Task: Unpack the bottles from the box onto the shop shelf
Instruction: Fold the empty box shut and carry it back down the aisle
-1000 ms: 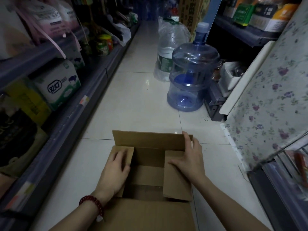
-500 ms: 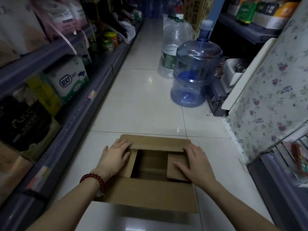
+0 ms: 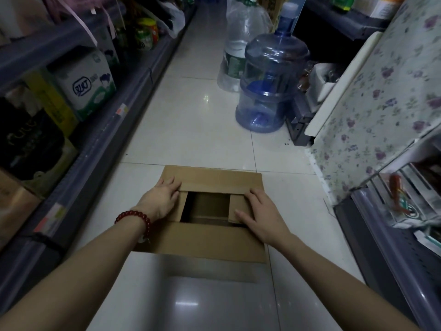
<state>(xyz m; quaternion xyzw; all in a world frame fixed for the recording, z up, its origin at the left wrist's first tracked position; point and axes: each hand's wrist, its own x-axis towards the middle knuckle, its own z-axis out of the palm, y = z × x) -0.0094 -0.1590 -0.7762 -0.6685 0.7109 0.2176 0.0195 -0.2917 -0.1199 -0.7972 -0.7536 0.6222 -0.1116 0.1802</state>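
Observation:
A brown cardboard box [image 3: 205,240] sits on the white tiled aisle floor in front of me. Its flaps are folded nearly flat, leaving a dark rectangular gap in the middle; no bottles show inside. My left hand [image 3: 162,199], with a red bead bracelet at the wrist, lies flat on the left side flap. My right hand [image 3: 262,213] lies flat on the right side flap. Both palms press down, fingers spread, gripping nothing. The shop shelf [image 3: 100,149] runs along my left.
A blue water jug [image 3: 269,87] and a clear one [image 3: 238,46] stand on the floor ahead right. A floral-covered cabinet [image 3: 372,111] and a low display case [image 3: 405,211] line the right. Packaged goods [image 3: 88,84] fill the left shelves.
The far flap and both side flaps have been pushed down from upright to nearly flat. Both hands slid outward onto the side flaps, and the box sits farther from me.

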